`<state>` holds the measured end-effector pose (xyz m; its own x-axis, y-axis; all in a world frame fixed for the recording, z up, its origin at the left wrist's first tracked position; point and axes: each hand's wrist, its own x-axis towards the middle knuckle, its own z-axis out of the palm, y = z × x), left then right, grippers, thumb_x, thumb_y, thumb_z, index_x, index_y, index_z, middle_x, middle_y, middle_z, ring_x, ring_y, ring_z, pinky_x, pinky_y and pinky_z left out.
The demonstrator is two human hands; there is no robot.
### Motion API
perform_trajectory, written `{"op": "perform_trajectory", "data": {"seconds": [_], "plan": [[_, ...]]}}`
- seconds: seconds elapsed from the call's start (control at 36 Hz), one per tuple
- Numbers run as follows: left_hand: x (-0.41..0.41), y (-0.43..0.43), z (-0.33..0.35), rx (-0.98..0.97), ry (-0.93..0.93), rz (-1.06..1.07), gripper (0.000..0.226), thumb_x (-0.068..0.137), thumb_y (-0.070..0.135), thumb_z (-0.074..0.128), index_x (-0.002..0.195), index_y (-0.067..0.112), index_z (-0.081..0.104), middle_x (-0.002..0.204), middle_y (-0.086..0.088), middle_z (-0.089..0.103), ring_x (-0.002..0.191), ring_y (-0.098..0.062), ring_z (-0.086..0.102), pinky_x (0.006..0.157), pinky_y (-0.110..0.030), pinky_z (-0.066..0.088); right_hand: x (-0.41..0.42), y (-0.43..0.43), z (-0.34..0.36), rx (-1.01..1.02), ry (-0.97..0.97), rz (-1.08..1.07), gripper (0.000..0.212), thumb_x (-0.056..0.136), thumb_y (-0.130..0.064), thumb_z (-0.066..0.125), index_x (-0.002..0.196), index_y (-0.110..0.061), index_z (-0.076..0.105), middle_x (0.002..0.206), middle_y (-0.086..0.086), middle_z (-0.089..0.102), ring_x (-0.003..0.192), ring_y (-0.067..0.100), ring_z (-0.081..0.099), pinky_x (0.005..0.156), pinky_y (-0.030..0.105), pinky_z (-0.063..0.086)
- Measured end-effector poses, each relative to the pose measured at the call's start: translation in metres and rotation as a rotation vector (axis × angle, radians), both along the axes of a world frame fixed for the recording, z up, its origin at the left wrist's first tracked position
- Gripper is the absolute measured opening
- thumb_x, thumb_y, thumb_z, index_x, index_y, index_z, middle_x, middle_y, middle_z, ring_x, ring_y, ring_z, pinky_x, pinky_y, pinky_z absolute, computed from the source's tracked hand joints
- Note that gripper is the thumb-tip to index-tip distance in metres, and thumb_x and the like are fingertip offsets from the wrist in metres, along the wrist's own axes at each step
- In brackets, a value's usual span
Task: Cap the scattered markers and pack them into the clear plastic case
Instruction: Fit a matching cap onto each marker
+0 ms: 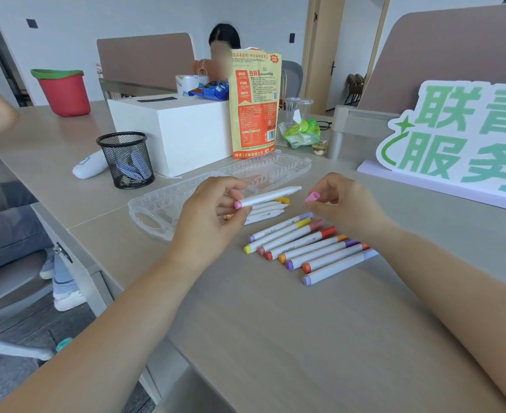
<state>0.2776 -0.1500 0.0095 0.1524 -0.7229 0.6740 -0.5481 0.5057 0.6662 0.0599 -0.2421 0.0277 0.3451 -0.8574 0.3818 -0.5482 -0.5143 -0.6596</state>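
At the far left a second person [4, 228] is cut off by the frame: you see only an arm, grey trousers and pale shoes. A red bucket [64, 93] stands at the back of the table [275, 338]. Next comes a mesh cup [126, 159] whose contents are hard to make out.

The clear case [153, 210] lies open just beyond your hands, partly hidden by your left hand [213, 210]. That hand pinches a white marker [271, 195] near its pink end, thumb and fingers curled round the barrel, uncapped end pointing right. Under it lie a few spare markers [265, 210], mostly covered; I cannot tell their number or whether they sit in the case.

Your right hand [344, 201] pinches the pink cap [312, 198] between thumb and forefinger, just beside the uncapped end and not on it. Nearer you, a row [308, 248] of 8 capped markers lies side by side on the table. At the right a green-lettered sign [460, 135] runs off the frame.

The table is pale wood-grain. A white box [180, 129] and an orange bag [256, 105] stand behind the case, with desk partitions and a door beyond.
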Motion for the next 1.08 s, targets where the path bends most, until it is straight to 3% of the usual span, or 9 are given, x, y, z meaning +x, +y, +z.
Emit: {"op": "perform_trajectory", "data": {"seconds": [0.11, 0.22, 0.42, 0.72, 0.83, 1.0, 1.08], "plan": [[0.0, 0.0, 0.001, -0.005, 0.01, -0.002, 0.037, 0.079, -0.004, 0.068, 0.102, 0.023, 0.059, 0.093, -0.001, 0.06, 0.078, -0.004, 0.065, 0.077, -0.011, 0.049, -0.001, -0.001, -0.001, -0.031, -0.004, 0.017, 0.019, 0.084, -0.022, 0.07, 0.074, -0.03, 0.057, 0.075, -0.011, 0.062, 0.063, -0.007, 0.053, 0.056, 0.007, 0.041], [0.001, 0.001, 0.0, -0.009, 0.012, -0.005, 0.038, 0.08, -0.003, 0.068, 0.102, 0.025, 0.058, 0.093, 0.003, 0.059, 0.08, -0.004, 0.065, 0.078, -0.012, 0.05, -0.004, -0.005, -0.004, -0.064, 0.028, -0.008, 0.008, 0.085, -0.03, 0.068, 0.081, -0.024, 0.066, 0.077, -0.009, 0.061, 0.071, 0.005, 0.05, 0.064, 0.019, 0.04], [0.002, 0.001, 0.0, -0.008, 0.022, -0.008, 0.036, 0.08, -0.003, 0.068, 0.103, 0.023, 0.059, 0.093, 0.005, 0.059, 0.081, -0.006, 0.065, 0.08, -0.014, 0.051, -0.009, -0.012, -0.006, -0.142, 0.069, -0.086, 0.012, 0.086, -0.028, 0.067, 0.097, -0.025, 0.069, 0.1, -0.002, 0.06, 0.098, 0.018, 0.051, 0.079, 0.026, 0.037], [0.0, 0.002, 0.001, 0.035, 0.024, -0.047, 0.039, 0.081, -0.001, 0.068, 0.102, 0.03, 0.057, 0.094, 0.001, 0.061, 0.081, -0.005, 0.066, 0.08, -0.013, 0.05, -0.006, -0.007, -0.004, -0.257, 0.078, 0.01, 0.017, 0.087, -0.02, 0.065, 0.101, -0.028, 0.071, 0.102, -0.008, 0.063, 0.1, 0.016, 0.05, 0.088, 0.029, 0.04], [0.0, 0.003, 0.002, 0.047, 0.045, -0.045, 0.038, 0.082, 0.001, 0.068, 0.1, 0.032, 0.057, 0.097, 0.004, 0.064, 0.084, -0.005, 0.066, 0.08, -0.013, 0.049, -0.003, 0.0, -0.003, -0.282, 0.118, 0.06, 0.02, 0.088, -0.012, 0.063, 0.102, -0.024, 0.072, 0.095, -0.015, 0.059, 0.099, 0.013, 0.049, 0.088, 0.024, 0.037], [0.002, 0.004, 0.003, 0.059, 0.036, 0.001, 0.038, 0.081, 0.005, 0.071, 0.093, 0.038, 0.057, 0.092, 0.012, 0.067, 0.08, -0.002, 0.065, 0.076, -0.03, 0.056, -0.001, 0.003, -0.002, -0.334, 0.156, 0.098, 0.019, 0.089, -0.011, 0.063, 0.102, -0.022, 0.072, 0.091, -0.013, 0.06, 0.096, 0.016, 0.049, 0.085, 0.027, 0.039], [0.002, 0.005, 0.003, 0.06, 0.008, 0.013, 0.039, 0.081, 0.006, 0.072, 0.091, 0.041, 0.058, 0.089, 0.016, 0.068, 0.083, -0.002, 0.065, 0.082, -0.031, 0.055, -0.002, 0.005, 0.0, -0.339, 0.152, 0.101, 0.019, 0.089, -0.011, 0.063, 0.101, -0.022, 0.073, 0.089, -0.01, 0.061, 0.094, 0.016, 0.049, 0.084, 0.027, 0.039]]}}
